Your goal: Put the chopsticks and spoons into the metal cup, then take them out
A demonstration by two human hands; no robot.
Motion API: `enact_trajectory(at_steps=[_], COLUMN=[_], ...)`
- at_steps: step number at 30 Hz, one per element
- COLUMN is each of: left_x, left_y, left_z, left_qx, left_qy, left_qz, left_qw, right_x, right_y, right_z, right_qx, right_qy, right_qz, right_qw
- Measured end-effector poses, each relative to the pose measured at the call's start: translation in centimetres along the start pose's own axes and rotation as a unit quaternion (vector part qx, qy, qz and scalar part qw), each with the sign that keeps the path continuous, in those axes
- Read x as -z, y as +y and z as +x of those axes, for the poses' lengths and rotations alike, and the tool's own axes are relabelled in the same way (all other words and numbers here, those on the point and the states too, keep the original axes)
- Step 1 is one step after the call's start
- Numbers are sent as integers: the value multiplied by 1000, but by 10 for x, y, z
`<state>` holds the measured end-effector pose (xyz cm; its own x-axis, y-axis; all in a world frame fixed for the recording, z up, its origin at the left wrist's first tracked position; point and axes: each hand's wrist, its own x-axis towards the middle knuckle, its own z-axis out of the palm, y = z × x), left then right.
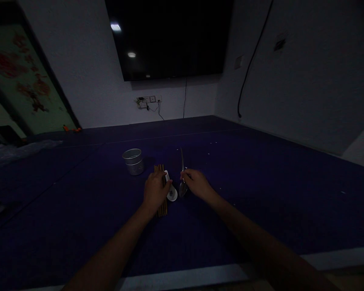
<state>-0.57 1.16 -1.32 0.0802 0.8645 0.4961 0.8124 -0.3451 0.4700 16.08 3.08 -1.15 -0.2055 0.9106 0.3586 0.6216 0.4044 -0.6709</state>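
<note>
A row of brown chopsticks (162, 210) lies on the dark blue surface, partly covered by my left hand (155, 190). That hand's thumb and fingertips close around the handle of a white soup spoon (172, 195), whose bowl points toward me. Just to the right, my right hand (196, 182) pinches a metal spoon (183, 188) near the neck. Its handle extends away from me and its bowl is at the near end. A silver metal cup (134, 162) stands upright beyond my left hand, to the left of the chopsticks.
Small white bits (208, 153) are scattered on the blue surface (261, 190), which has a pale front edge (182, 279). Clear plastic wrap (21, 150) lies at the left. A television (170, 40) hangs above wall sockets (148, 100) with cables.
</note>
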Motion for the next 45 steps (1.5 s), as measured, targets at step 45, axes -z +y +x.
enact_trajectory(at_steps=[45], left_x=[-16], left_y=[-7], left_z=[3], left_qx=[-120], left_qy=[-77], left_qz=[-181], left_qw=[973], right_x=[-12], right_y=[5], right_z=[-2], right_qx=[29], right_qy=[-16], right_qz=[-59], right_qw=[998])
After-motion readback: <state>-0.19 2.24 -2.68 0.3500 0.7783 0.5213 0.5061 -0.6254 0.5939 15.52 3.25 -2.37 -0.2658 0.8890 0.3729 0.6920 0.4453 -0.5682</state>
